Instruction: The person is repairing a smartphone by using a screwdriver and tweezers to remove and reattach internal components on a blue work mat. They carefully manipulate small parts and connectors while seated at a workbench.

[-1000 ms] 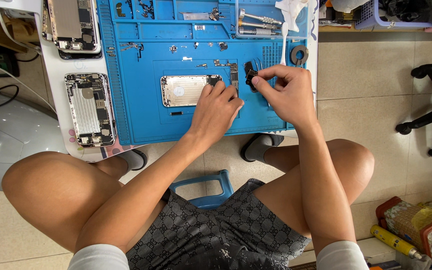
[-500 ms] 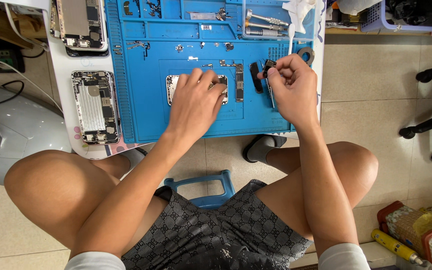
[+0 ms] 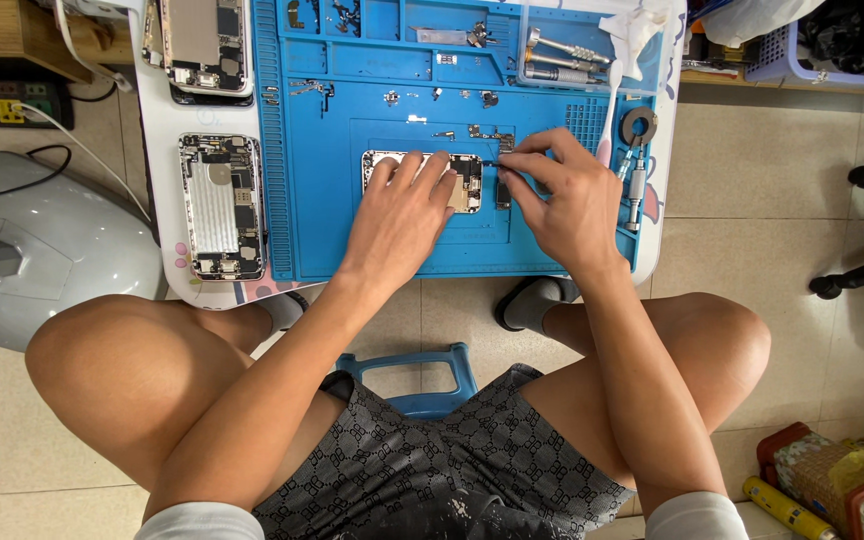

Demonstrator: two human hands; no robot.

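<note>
Left hand [image 3: 402, 215]: flat, fingers spread on phone [image 3: 422, 180].
Right hand [image 3: 562, 200]: pinching tweezers [image 3: 500, 163] at phone's edge.
Under: blue mat [image 3: 332, 210].

Bare-armed and bare-legged, the person wears dark patterned shorts [image 3: 442, 460], white sleeves and grey slippers [image 3: 535, 303].

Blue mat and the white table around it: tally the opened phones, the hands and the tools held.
Opened phones: 3, one under the left hand at, one left of the blue mat at, one at the table's top left
Hands: 2, left and right hand
Thin tool held: 1
Total: 6
</note>
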